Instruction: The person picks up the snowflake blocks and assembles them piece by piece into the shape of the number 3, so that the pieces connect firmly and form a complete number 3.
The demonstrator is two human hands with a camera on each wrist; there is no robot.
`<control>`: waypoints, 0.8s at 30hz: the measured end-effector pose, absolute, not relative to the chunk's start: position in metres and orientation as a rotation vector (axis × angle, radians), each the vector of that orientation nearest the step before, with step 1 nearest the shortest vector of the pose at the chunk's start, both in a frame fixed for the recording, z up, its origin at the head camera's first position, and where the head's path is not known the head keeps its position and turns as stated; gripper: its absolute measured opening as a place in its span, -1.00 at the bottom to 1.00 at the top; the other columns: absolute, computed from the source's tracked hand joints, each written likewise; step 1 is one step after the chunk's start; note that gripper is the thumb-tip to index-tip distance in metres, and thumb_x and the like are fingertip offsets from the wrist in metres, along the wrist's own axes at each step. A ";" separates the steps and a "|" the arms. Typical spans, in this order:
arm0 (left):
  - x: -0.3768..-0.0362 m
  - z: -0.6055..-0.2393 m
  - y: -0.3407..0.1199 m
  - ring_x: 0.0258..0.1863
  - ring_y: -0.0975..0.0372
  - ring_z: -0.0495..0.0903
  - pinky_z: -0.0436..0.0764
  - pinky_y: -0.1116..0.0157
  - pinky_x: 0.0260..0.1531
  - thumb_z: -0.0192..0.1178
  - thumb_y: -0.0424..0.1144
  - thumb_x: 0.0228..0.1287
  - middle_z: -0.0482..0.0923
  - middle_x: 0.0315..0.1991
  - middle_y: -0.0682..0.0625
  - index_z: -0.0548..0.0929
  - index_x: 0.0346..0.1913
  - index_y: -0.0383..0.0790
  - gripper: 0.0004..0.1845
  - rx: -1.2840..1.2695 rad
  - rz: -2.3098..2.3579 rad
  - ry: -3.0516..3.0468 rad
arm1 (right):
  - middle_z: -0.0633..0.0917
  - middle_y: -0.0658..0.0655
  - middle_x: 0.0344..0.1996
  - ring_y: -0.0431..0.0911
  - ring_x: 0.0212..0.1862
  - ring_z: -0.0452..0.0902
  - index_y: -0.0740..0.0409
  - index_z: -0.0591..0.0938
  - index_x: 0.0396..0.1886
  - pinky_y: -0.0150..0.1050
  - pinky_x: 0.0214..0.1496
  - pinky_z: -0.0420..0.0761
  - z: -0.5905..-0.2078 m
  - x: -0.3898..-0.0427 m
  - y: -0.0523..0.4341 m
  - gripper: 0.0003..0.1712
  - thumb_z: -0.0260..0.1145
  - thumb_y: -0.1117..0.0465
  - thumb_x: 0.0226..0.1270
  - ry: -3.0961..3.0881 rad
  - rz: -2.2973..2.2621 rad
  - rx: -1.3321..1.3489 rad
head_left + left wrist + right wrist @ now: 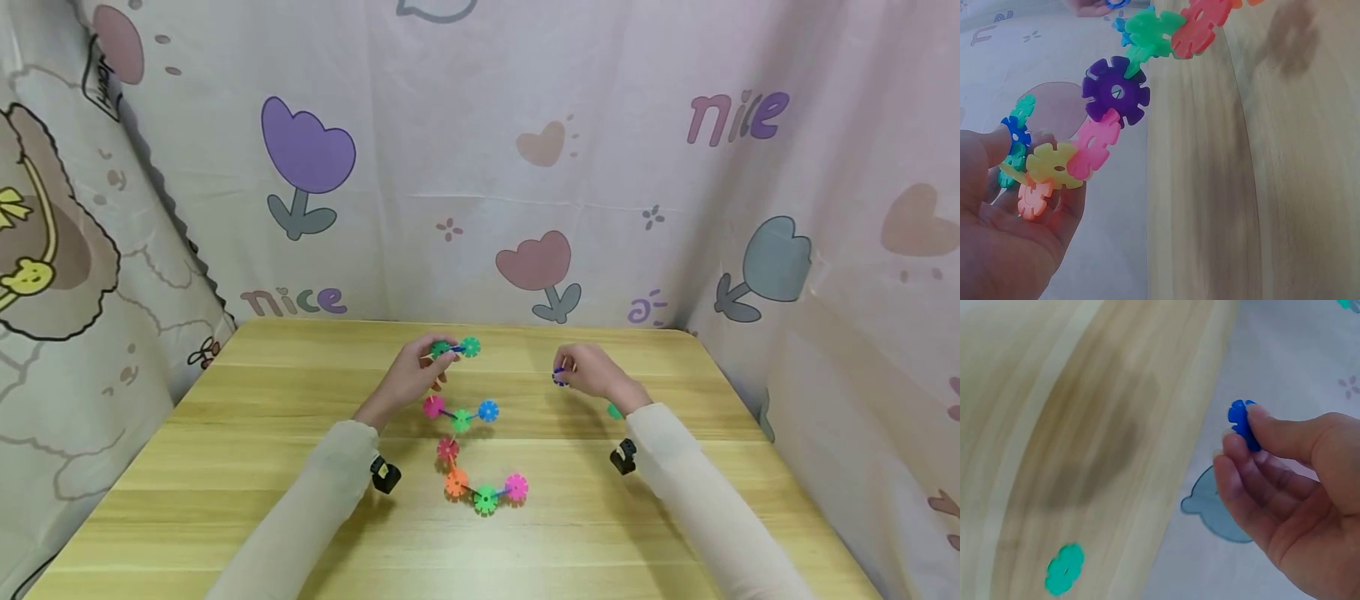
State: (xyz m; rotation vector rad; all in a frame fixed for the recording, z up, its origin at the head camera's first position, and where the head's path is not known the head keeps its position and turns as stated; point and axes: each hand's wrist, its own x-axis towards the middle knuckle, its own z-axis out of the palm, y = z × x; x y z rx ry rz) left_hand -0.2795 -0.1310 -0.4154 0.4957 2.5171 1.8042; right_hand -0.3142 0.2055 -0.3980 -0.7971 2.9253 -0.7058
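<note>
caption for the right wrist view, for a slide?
Right hand pinches a blue snowflake piece above the wooden table; a teal piece lies loose.

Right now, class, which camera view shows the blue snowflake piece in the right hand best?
The right wrist view: the blue snowflake piece sits close up, pinched edge-on by the right hand. The head view shows it only as a small blue speck at the fingertips. The left wrist view catches a blurred blue bit at its top edge.

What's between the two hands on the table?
Head view: bare tabletop between left hand, gripping the chain, and right hand, pinching a blue piece.
</note>
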 end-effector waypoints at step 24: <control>-0.281 -0.414 -0.132 -0.28 -0.21 0.67 0.74 0.24 -0.37 0.12 -0.14 0.59 0.74 0.04 -0.22 0.55 0.16 -0.21 -0.73 0.514 1.816 2.509 | 0.79 0.13 -0.38 -0.18 -0.40 0.63 0.22 0.75 -0.23 -0.37 -0.33 0.66 -0.380 -0.304 0.139 -0.96 0.43 0.34 0.36 3.014 -1.078 -0.889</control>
